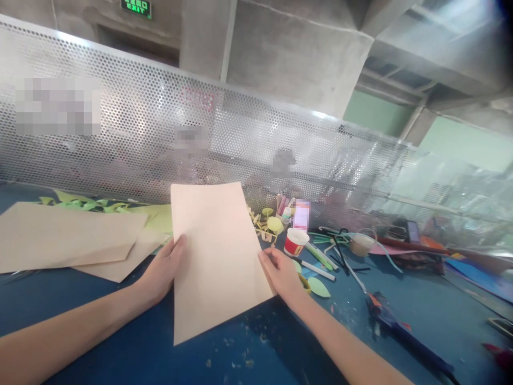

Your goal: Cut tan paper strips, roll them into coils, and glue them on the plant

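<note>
A plain beige sheet of paper (214, 256) is held up, tilted, above the blue table (128, 331). My left hand (170, 267) grips its left edge, with the fingers partly behind the sheet. On the right edge, my right hand (280, 270) pinches the paper between thumb and fingers. Larger beige sheets (68, 235) lie to the left of my left hand. Close beyond my right hand are a pale green leaf-shaped cutout (319, 287), a white pen (318, 269) and a red and white paper cup (296, 241).
A perforated metal screen (132, 123) runs along the table's back. Green paper scraps (84, 202) lie at its foot on the left. To the right are a glue gun (404, 331) with a cord, pipe cleaners (340, 246), a lit phone (301, 215) and a blue folder (481, 278).
</note>
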